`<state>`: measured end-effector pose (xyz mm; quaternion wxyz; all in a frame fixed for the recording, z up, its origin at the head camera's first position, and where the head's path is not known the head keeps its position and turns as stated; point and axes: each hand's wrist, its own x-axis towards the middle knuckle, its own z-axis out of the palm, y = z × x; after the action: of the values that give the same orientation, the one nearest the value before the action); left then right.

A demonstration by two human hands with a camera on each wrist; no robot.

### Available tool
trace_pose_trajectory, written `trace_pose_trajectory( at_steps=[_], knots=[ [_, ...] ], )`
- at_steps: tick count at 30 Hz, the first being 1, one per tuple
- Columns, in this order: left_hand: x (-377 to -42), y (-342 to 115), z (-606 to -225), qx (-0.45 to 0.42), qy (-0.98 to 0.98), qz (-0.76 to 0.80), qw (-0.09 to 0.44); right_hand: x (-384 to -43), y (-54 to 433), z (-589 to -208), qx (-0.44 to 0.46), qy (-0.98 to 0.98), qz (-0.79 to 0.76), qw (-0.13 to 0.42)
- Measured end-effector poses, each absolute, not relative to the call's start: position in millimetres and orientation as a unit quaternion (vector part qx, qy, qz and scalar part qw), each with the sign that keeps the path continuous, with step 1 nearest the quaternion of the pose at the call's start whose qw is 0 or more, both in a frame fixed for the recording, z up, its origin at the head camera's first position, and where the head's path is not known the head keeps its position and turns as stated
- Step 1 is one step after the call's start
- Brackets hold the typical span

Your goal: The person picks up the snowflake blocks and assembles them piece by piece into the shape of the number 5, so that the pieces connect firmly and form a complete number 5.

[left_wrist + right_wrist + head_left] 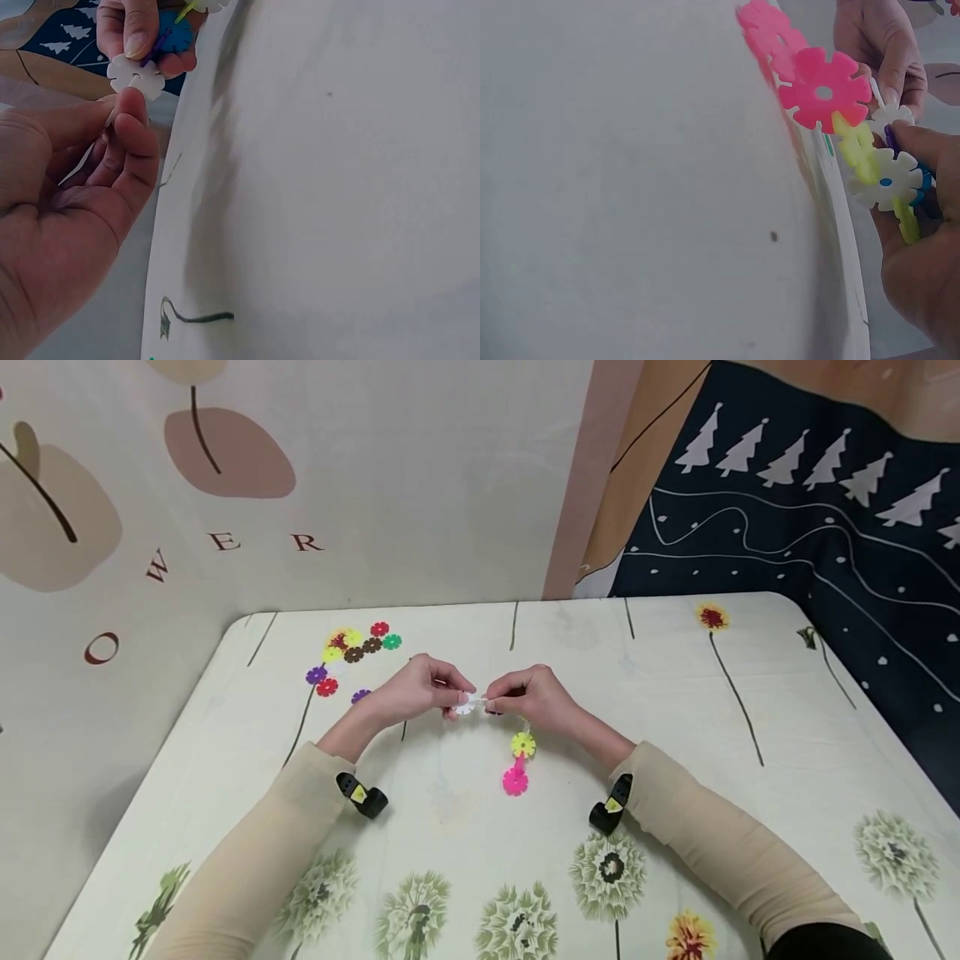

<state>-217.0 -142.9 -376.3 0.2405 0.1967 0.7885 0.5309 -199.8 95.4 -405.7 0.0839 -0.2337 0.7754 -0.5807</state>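
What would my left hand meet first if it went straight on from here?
Probably the white flower piece by your right hand, then that hand itself. Your left hand pinches another white piece; the gap between, if any, is hard to judge.

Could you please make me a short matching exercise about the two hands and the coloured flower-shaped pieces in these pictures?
Column one
1. Left hand
2. Right hand
3. Green piece
4. Pink pieces

Column two
A. At the end of the chain away from the hands
B. Lying on the table beside other loose pieces
C. Pinching a white flower piece
D. Holding the chain of linked pieces

Right pairs
1-C, 2-D, 3-B, 4-A
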Motion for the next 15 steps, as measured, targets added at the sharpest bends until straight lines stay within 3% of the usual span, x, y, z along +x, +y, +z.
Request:
trace_pose_trajectory(
  at_steps=[15],
  knots=[
    [-222.5, -145.2, -377.0, 0.109, 0.773, 0.598, 0.181, -199.6, 82.7, -404.7, -0.153, 0.788, -0.595, 0.046]
  ],
)
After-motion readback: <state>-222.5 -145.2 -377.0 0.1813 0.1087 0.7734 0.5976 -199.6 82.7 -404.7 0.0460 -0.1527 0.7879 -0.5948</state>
